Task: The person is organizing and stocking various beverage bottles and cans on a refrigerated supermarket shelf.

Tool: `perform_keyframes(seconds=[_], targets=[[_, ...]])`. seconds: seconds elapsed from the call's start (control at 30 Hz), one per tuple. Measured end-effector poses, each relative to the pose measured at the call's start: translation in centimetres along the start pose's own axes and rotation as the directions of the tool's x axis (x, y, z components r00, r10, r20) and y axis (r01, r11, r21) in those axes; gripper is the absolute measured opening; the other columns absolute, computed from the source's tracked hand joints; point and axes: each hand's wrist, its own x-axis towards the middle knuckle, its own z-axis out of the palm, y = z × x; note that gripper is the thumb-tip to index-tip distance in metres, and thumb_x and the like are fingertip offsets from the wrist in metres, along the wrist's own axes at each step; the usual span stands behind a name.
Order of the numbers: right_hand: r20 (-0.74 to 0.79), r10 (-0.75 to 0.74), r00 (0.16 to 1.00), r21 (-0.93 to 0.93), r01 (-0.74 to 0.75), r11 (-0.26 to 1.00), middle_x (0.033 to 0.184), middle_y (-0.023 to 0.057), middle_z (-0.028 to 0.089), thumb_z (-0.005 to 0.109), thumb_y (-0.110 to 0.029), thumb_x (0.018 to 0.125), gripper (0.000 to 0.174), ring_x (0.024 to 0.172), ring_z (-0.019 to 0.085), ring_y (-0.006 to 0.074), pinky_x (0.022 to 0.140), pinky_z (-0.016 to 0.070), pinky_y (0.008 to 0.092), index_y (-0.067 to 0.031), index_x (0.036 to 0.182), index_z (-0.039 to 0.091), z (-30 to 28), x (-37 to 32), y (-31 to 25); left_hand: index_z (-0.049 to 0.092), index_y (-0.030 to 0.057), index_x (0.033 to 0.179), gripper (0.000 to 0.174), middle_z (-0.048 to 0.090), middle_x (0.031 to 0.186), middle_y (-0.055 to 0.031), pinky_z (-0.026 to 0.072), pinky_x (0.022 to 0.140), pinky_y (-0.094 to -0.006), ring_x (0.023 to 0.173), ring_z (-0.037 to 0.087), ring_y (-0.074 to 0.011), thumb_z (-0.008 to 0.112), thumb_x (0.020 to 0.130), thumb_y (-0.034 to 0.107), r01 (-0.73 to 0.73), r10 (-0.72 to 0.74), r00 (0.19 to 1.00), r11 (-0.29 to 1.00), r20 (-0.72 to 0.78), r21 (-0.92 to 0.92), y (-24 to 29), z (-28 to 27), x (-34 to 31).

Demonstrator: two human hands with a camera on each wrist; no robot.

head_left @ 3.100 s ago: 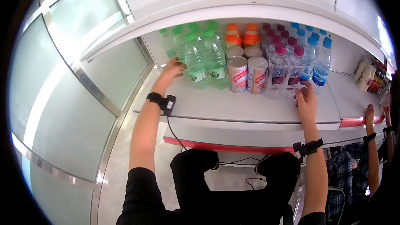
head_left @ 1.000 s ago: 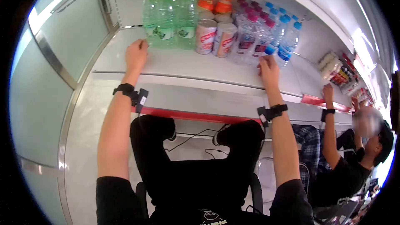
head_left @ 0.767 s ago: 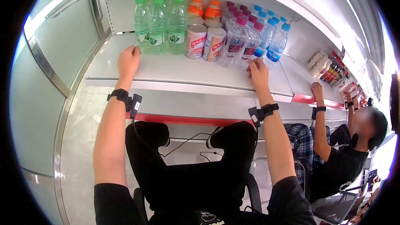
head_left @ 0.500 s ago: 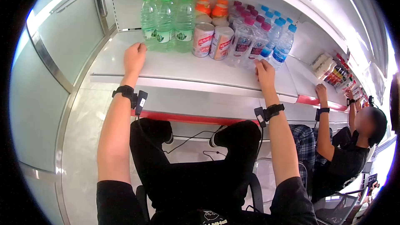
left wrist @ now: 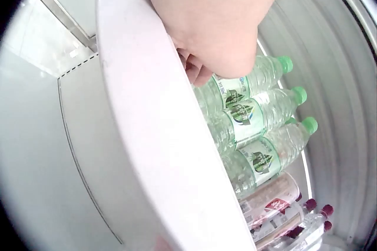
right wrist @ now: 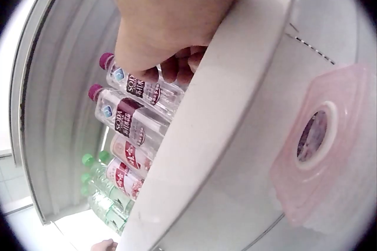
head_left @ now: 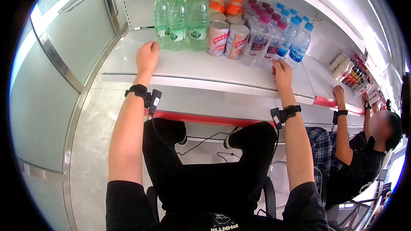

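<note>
My left hand (head_left: 148,57) rests on the white shelf (head_left: 124,62) with its fingers loosely curled and nothing in them. Just beyond it stand several green-capped water bottles (head_left: 179,28), upright and close together. On the right, my right hand (head_left: 282,73) lies near the shelf's front edge, its fingers also loosely curled and empty. Closest to it are soda water bottles with magenta caps (head_left: 259,38) and blue-capped water bottles (head_left: 300,45). Between the groups are pink-and-white cans (head_left: 218,38) with orange-topped bottles (head_left: 234,8) behind. In the right wrist view, the curled fingers (right wrist: 177,65) overlap a soda water bottle.
A red strip (head_left: 205,119) runs along the lower shelf. Frosted glass panels (head_left: 85,21) stand at the left. Another person (head_left: 368,162) sits at the right, reaching to the adjoining shelf, where more bottles (head_left: 351,72) are lined up. Cables (head_left: 201,140) lie on the floor.
Since the first frame, my left hand has drawn back from the green-capped bottles and my right from the blue-capped ones. The leftmost green-capped bottle now stands in the front row. Lately the hands stay still.
</note>
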Motion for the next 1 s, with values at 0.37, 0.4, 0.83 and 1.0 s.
perform_keyframes(seconds=[0.37,0.4,0.83,1.0], targets=[[-0.025,0.001,1.0,-0.028,-0.002,1.0,0.058,0.0035,0.054,0.061,-0.024,0.093,0.034,0.055,0.048,0.0104,0.053,0.0371,0.0285,-0.0003,0.068,0.055,0.1,-0.2,-0.4,0.067,0.0024,0.082,0.034,0.068,0.071,-0.0141,0.0489,0.064,-0.0417,0.064,0.066,-0.031,0.052,0.094,0.03,-0.004,0.003,1.0,0.999,0.019,0.036,0.1,-0.2,0.1],[-0.031,0.006,1.0,-0.022,-0.007,1.0,0.058,0.0035,0.054,0.061,-0.024,0.093,0.034,0.055,0.048,0.0104,0.053,0.0371,0.0285,-0.0003,0.068,0.055,0.1,-0.2,-0.3,0.067,0.0024,0.082,0.034,0.068,0.071,-0.0141,0.0489,0.064,-0.0417,0.064,0.066,-0.031,0.052,0.094,0.03,-0.011,0.01,1.0,0.999,0.023,0.041,0.2,-0.3,0.1],[-0.032,-0.002,0.999,-0.08,0.0,0.997,0.058,0.0047,0.057,0.06,-0.026,0.092,0.035,0.055,0.05,0.0114,0.054,0.0389,0.0292,0.0003,0.07,0.059,0.0,0.0,0.1,0.068,0.0031,0.08,0.035,0.066,0.064,-0.0124,0.0483,0.061,-0.0415,0.061,0.065,-0.0308,0.052,0.093,0.031,0.01,-0.01,1.0,0.999,-0.002,0.036,0.1,0.0,0.1],[-0.033,-0.017,0.999,-0.102,0.013,0.995,0.058,0.0049,0.057,0.06,-0.027,0.092,0.035,0.055,0.05,0.0117,0.055,0.0395,0.0296,0.0007,0.069,0.059,-0.1,-0.1,0.0,0.069,0.0031,0.08,0.035,0.065,0.062,-0.0124,0.0481,0.061,-0.0417,0.06,0.065,-0.0312,0.051,0.093,0.03,-0.002,0.002,1.0,0.999,0.001,0.049,0.1,0.0,0.2]])
